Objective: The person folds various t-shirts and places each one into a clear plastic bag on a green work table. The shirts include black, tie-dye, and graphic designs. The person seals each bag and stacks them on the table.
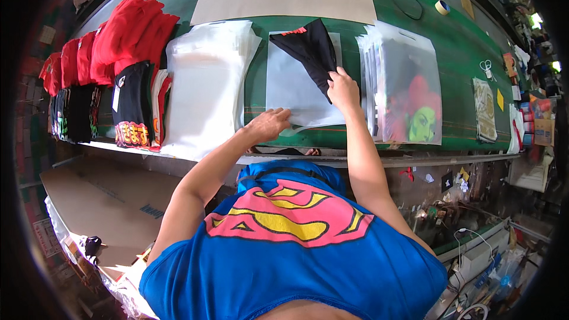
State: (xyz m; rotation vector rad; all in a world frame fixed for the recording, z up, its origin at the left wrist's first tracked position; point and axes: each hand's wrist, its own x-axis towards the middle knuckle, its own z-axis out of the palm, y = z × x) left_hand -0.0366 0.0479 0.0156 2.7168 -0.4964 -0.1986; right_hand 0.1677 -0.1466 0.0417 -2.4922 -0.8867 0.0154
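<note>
My right hand (344, 89) grips the near end of a folded black garment (311, 49) that bears red print at its far corner. The garment slants over a frosted plastic bag (284, 82) lying flat on the green table. At the bag's near left corner rests my left hand (270, 123), palm down, its fingertips by the bag's edge; whether it pinches the plastic is hard to tell. A tall stack of frosted bags (204, 84) stands to the left. To the right lies a pile of bags with printed garments inside (406, 93).
Red garments (133, 31) and folded black shirts (133, 98) are piled at the far left. Cardboard sheets (284, 0) lie beyond the bag. A tape roll (442, 7), white-handled scissors (487, 70) and a cable (400, 4) sit on the right. The table's metal edge (426, 159) runs before me.
</note>
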